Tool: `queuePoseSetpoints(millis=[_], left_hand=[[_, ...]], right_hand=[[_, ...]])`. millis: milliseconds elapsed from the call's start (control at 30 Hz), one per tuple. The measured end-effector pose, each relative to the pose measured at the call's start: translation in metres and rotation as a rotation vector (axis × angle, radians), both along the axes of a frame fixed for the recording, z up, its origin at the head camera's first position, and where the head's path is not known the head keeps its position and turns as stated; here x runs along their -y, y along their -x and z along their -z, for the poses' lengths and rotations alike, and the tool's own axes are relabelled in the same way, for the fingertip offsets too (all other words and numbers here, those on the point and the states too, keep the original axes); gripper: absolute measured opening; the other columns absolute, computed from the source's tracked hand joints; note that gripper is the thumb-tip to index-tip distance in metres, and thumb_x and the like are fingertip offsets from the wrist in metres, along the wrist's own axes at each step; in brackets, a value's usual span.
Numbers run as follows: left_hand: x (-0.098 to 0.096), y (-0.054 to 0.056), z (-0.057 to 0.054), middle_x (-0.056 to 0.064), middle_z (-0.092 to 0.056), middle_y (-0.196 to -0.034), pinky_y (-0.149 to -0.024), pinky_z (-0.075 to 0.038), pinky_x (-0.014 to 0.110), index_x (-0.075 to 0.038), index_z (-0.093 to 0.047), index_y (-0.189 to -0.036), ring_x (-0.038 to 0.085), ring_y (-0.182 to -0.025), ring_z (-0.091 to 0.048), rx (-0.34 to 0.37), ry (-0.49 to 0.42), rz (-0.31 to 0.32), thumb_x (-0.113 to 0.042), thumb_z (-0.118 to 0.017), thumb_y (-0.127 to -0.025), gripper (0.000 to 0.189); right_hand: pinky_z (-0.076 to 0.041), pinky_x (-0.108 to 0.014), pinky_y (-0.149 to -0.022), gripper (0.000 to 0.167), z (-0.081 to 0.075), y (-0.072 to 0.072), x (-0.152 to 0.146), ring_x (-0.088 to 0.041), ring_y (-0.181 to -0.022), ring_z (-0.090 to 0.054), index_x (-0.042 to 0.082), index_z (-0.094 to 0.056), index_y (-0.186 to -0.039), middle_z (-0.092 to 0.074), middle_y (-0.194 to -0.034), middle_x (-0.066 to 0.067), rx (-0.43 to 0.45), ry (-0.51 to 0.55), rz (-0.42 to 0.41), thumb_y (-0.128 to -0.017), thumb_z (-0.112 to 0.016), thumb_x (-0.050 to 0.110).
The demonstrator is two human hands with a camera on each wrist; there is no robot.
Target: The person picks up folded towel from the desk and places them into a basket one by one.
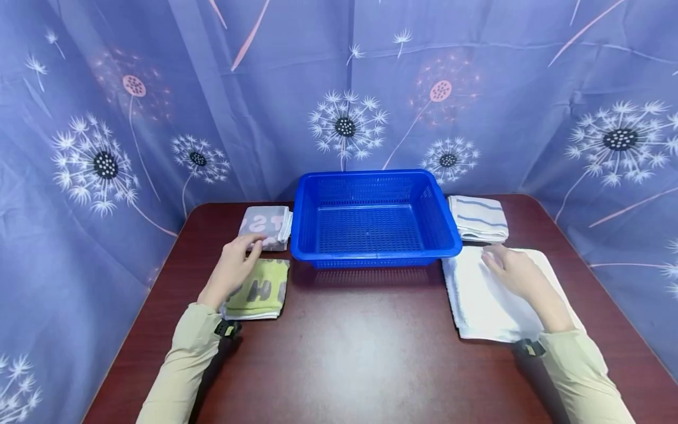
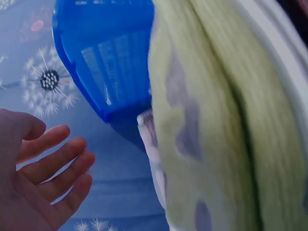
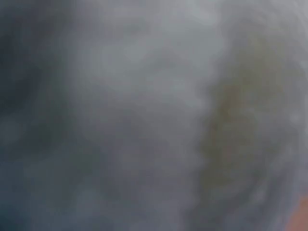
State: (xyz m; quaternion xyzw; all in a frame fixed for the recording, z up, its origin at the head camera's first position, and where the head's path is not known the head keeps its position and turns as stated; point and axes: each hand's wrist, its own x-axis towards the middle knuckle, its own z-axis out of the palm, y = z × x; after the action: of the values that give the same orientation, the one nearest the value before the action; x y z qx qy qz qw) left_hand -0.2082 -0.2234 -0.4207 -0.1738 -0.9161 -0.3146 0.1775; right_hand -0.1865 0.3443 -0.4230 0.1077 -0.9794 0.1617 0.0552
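My left hand (image 1: 235,265) is held over the folded green towel (image 1: 265,288) with grey letters, fingertips overlapping the near edge of a folded grey towel (image 1: 262,221) with pink letters. In the left wrist view the fingers (image 2: 57,163) are spread and bent slightly, with nothing in them. At the other side my right hand (image 1: 514,268) hangs over a folded white towel (image 1: 492,306), fingers loosely bent. Just beyond it lies a folded white towel with blue stripes (image 1: 479,218). The right wrist view is a grey blur close against cloth.
A blue plastic basket (image 1: 377,255) with perforated walls stands at the back middle of the dark red table (image 1: 339,347), between the towels. A blue curtain (image 1: 275,118) with dandelion prints hangs behind and along both sides.
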Motion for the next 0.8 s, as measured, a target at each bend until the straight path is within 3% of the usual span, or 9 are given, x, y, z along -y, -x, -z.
queuePoseSetpoints(millis=[200, 400, 500, 667, 800], left_hand=[[-0.017, -0.003, -0.004, 0.019, -0.068, -0.112, -0.083, -0.051, 0.047, -0.005, -0.059, -0.126, 0.032, -0.098, -0.067, 0.079, -0.086, -0.001, -0.02, -0.046, -0.102, 0.031], [-0.036, -0.001, -0.008, 0.025, -0.069, -0.102, -0.078, -0.055, 0.037, -0.002, -0.049, -0.133, 0.035, -0.088, -0.069, 0.209, -0.267, 0.007, -0.021, -0.043, -0.103, 0.036], [-0.044, 0.0, -0.01, 0.029, -0.067, -0.103, -0.076, -0.057, 0.033, 0.001, -0.045, -0.135, 0.037, -0.086, -0.068, 0.286, -0.342, 0.016, -0.022, -0.043, -0.103, 0.04], [-0.053, 0.001, -0.011, 0.025, -0.069, -0.097, -0.073, -0.056, 0.032, 0.002, -0.046, -0.139, 0.03, -0.078, -0.07, 0.313, -0.292, -0.046, -0.025, -0.045, -0.103, 0.045], [-0.055, 0.002, -0.01, 0.022, -0.071, -0.092, -0.071, -0.052, 0.027, 0.003, -0.047, -0.139, 0.029, -0.075, -0.07, 0.301, -0.241, -0.06, -0.023, -0.048, -0.101, 0.046]], right_hand=[[-0.046, -0.06, -0.079, 0.032, -0.002, -0.005, -0.004, -0.051, -0.089, -0.062, -0.004, -0.064, -0.111, -0.068, -0.098, -0.029, -0.123, -0.058, 0.062, -0.097, -0.047, 0.018], [-0.042, -0.067, -0.067, 0.035, -0.003, -0.011, -0.012, -0.058, -0.096, -0.055, -0.001, -0.062, -0.114, -0.061, -0.108, -0.035, -0.081, 0.001, 0.248, -0.097, -0.042, 0.022], [-0.041, -0.067, -0.07, 0.035, 0.001, -0.013, -0.019, -0.059, -0.098, -0.052, -0.006, -0.062, -0.112, -0.059, -0.108, -0.037, -0.108, 0.022, 0.299, -0.095, -0.042, 0.018], [-0.037, -0.067, -0.078, 0.032, 0.009, -0.013, -0.03, -0.06, -0.094, -0.05, -0.016, -0.06, -0.098, -0.059, -0.099, -0.041, -0.195, 0.023, 0.267, -0.09, -0.045, 0.011], [-0.033, -0.07, -0.072, 0.038, 0.012, -0.013, -0.034, -0.066, -0.097, -0.039, -0.017, -0.051, -0.107, -0.046, -0.108, -0.048, -0.063, 0.027, 0.317, -0.092, -0.043, 0.018]])
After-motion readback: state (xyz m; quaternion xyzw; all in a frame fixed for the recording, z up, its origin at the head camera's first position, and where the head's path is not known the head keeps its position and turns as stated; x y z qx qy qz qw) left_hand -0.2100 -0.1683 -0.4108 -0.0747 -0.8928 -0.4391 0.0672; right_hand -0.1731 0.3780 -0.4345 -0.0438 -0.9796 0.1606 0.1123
